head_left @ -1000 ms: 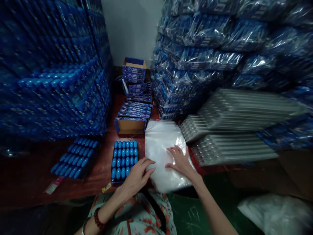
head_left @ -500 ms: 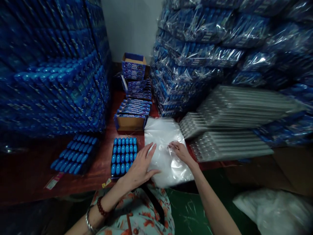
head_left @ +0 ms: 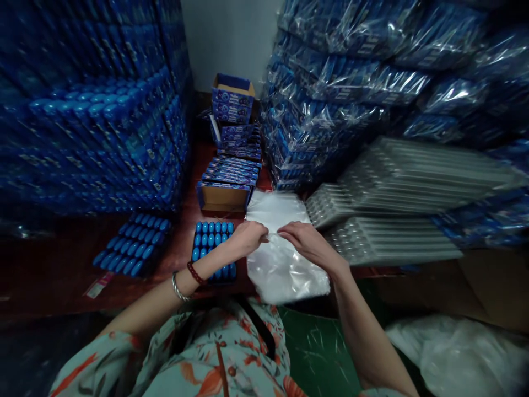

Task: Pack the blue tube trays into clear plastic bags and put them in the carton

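Note:
A stack of clear plastic bags (head_left: 285,270) lies flat on the table in front of me. Over its middle, my left hand (head_left: 251,236) pinches the plastic with its fingertips. Facing it from the right, my right hand (head_left: 301,238) also pinches the film, a short way from the left fingertips. My left forearm passes over a display box of blue egg-shaped items (head_left: 211,240), hiding part of it. Farther left sits a second box of the same blue items (head_left: 134,242).
Folded blue cartons (head_left: 231,171) stand behind the bags, an open one in front. Tall stacks of blue packs (head_left: 103,143) rise at left, film-wrapped packs (head_left: 322,116) at right. Clear ridged plastic trays (head_left: 397,240) lie right of the bags. A white sack (head_left: 454,353) is at lower right.
My left hand has moved up and closed from spread fingers onto the plastic. The right hand has shifted slightly up, fingers together. The view has tilted a little.

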### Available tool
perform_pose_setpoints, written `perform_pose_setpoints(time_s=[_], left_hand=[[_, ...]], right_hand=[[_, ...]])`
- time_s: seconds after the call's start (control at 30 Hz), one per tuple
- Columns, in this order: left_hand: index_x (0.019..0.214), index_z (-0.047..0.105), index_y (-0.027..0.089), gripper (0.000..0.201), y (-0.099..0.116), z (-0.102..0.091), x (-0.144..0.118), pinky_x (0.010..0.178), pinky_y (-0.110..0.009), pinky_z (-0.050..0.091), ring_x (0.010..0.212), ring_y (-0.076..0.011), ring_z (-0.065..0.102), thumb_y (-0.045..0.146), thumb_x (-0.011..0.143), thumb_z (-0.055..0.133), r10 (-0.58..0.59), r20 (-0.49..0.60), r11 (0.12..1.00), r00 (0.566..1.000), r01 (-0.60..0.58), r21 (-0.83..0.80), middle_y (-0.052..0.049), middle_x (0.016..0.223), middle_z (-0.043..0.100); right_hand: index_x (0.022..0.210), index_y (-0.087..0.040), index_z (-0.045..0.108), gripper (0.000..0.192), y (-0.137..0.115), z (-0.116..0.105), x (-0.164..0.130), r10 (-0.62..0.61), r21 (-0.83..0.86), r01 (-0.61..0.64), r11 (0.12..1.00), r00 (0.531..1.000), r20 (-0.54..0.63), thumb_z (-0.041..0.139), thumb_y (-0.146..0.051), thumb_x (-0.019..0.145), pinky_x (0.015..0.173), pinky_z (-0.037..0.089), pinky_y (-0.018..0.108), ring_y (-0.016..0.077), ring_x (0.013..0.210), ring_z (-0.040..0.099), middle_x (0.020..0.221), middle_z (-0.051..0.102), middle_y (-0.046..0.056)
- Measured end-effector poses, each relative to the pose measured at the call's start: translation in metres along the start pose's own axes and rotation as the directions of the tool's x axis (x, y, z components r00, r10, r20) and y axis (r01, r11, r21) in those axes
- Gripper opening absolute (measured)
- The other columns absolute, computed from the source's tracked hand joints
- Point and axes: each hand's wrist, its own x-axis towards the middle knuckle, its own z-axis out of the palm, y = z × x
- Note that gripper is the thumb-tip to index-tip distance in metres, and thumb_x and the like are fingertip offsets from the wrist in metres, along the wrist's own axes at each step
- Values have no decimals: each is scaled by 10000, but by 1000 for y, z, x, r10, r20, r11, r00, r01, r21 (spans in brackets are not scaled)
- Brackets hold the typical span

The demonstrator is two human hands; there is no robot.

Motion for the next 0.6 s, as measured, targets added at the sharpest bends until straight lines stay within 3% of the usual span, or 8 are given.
perform_pose_setpoints(time_s=[0.1, 0.17, 0.27, 0.37, 0.5, 0.6], left_hand=[[761, 678, 129, 249, -12, -8, -7, 640, -268, 441, 733, -214, 643, 275, 868, 506, -22, 9, 999, 1000, 22, 24, -112, 751, 688], [803, 677, 129, 221, -15, -16, -14, 627, -257, 430, 720, -201, 639, 217, 865, 484, -18, 20, 998, 1000, 17, 67, -105, 746, 685], [862, 667, 142, 210, -19, -32, -23, 637, -252, 422, 746, -198, 638, 136, 844, 458, -20, 38, 987, 999, 14, 158, -99, 783, 682], [860, 646, 144, 197, -27, -55, -36, 611, -236, 396, 731, -187, 625, 165, 867, 450, 26, 58, 983, 998, -36, 180, -80, 784, 670], [838, 618, 142, 164, -39, -87, -59, 588, -197, 369, 671, -134, 588, 250, 878, 500, 130, 45, 991, 990, -131, 8, -16, 733, 648], [870, 625, 152, 134, -47, -106, -74, 637, -176, 389, 703, -108, 583, 261, 849, 550, 132, -5, 984, 991, -131, -124, 19, 783, 654]], right_hand=[[1285, -190, 474, 447, -17, 1, -2, -11, 14, 12, 1000, 997, -79, 381, -441, 927, 916, 368, 376, 238, 1056, 543, 1169, 613, 111], [1166, -188, 548, 344, -25, 8, 4, -16, -22, 14, 1000, 998, -62, 384, -376, 931, 879, 373, 361, 226, 954, 575, 1025, 659, 98], [886, -197, 592, 273, -30, 17, 19, 15, 58, -10, 998, 997, -80, 328, -246, 940, 687, 364, 267, 171, 719, 580, 761, 646, 44], [869, -206, 574, 210, -36, 17, 34, -5, 197, 34, 980, 989, -148, 408, -321, 929, 583, 307, 234, 149, 646, 554, 725, 626, 14], [909, -213, 597, 240, -47, 2, 47, -68, 205, 98, 974, 987, -148, 584, -440, 834, 544, 263, 226, 129, 551, 491, 609, 570, -33], [879, -213, 629, 241, -51, -13, 55, -105, 147, 126, 981, 984, -143, 608, -445, 817, 538, 248, 227, 120, 532, 467, 583, 548, -37]])
